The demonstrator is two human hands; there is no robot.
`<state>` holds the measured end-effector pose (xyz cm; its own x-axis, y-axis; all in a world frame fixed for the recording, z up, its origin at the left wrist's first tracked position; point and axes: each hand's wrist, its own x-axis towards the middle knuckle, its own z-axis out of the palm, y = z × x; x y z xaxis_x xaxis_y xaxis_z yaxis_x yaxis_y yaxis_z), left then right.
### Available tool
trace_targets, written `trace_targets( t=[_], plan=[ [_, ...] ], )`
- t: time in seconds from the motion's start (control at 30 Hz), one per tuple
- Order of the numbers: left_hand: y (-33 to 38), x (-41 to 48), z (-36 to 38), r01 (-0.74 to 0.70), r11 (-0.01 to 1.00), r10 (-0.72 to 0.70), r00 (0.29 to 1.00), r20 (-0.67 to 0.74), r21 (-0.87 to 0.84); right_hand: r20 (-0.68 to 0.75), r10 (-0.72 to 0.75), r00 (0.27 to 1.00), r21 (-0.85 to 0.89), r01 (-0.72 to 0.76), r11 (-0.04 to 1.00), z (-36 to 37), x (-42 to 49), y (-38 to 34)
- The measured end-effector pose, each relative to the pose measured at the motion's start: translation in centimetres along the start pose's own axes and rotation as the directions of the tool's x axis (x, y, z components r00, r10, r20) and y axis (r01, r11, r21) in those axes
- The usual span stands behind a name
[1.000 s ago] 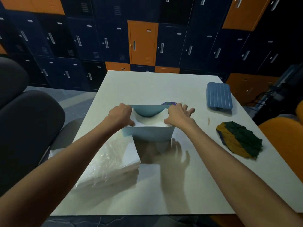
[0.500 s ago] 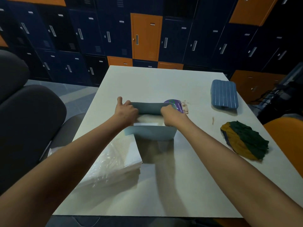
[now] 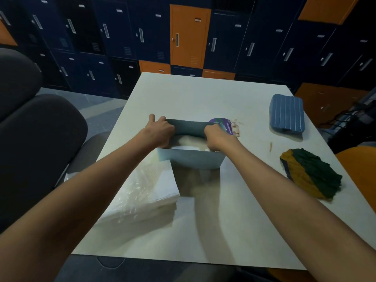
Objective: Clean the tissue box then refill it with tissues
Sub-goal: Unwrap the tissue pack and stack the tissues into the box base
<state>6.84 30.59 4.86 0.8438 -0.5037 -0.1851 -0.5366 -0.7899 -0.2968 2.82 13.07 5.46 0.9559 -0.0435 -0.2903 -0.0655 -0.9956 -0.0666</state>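
both my hands at the tissue box [image 3: 192,159], which sits near the middle of the white counter [image 3: 234,220]; box is pale blue, top open, near wall facing me; my left hand [image 3: 160,131] is curled shut over the left end of the box's far flap [image 3: 188,128], thumb poking up past it; my right hand [image 3: 216,139] is closed on the flap's right end, knuckles toward me; the grey-blue flap stretches between the two fists, leaning over the opening; white tissues [image 3: 189,144] show inside the box under the flap, blurred, so i cannot tell how neatly they lie; stack of tissues in clear plastic wrap [image 3: 142,192] lies toward the counter's left edge, its far corner touching or just beside the box's near-left corner; a purple round pack [image 3: 222,124] sits just behind my right hand, mostly hidden; small brownish smears [image 3: 236,127] on the counter beside it; blue ribbed pad [image 3: 286,113] near the far-right corner; crumpled yellow and dark green cloth [image 3: 309,173] by the right edge, well apart from the box; dark chair [image 3: 36,139] off the counter's left edge; blue and orange lockers [image 3: 189,35] beyond the far edge.
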Motion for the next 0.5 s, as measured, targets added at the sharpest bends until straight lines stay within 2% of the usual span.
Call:
trace_targets(
  t=[0.07, 0.13, 0.2, 0.27, 0.3, 0.37, 0.4, 0.5],
  plan=[
    [-0.6, -0.9, -1.0, -0.044, 0.988, 0.026, 0.992, -0.121, -0.151, -0.043, -0.008, 0.999, 0.058, 0.010, 0.998, -0.7, -0.3, 0.1],
    [-1.3, -2.7, -2.0, -0.075, 0.937, -0.012, 0.969, -0.246, -0.341, -0.152, 0.016, 0.988, 0.197, 0.014, 0.980, -1.5, -1.2, 0.0],
    [-1.7, -5.2, -2.9, -0.113, 0.839, -0.106, 0.926, -0.363, -0.532, -0.309, 0.024, 0.951, 0.363, 0.094, 0.927, -2.3, -3.0, -0.4],
    [-1.7, -8.3, -3.2, -0.144, 0.722, -0.215, 0.883, -0.417, -0.677, -0.374, -0.005, 0.928, 0.505, 0.208, 0.838, -2.6, -5.6, -1.2],
    [-1.7, -9.9, -3.0, -0.128, 0.660, -0.258, 0.887, -0.384, -0.740, -0.355, -0.031, 0.934, 0.575, 0.245, 0.780, -2.4, -7.1, -1.7],
    [-1.6, -12.8, -1.8, -0.029, 0.570, -0.279, 0.933, -0.226, -0.821, -0.252, -0.099, 0.963, 0.670, 0.247, 0.700, -1.1, -9.4, -2.7],
    [-1.6, -14.0, -1.0, 0.033, 0.578, -0.272, 0.950, -0.154, -0.815, -0.193, -0.128, 0.973, 0.675, 0.227, 0.702, -0.1, -10.0, -3.1],
    [-1.4, -16.4, 2.5, 0.213, 0.714, -0.268, 0.963, 0.021, -0.667, -0.074, -0.121, 0.990, 0.676, 0.139, 0.724, 3.2, -10.7, -4.3]
  ],
)
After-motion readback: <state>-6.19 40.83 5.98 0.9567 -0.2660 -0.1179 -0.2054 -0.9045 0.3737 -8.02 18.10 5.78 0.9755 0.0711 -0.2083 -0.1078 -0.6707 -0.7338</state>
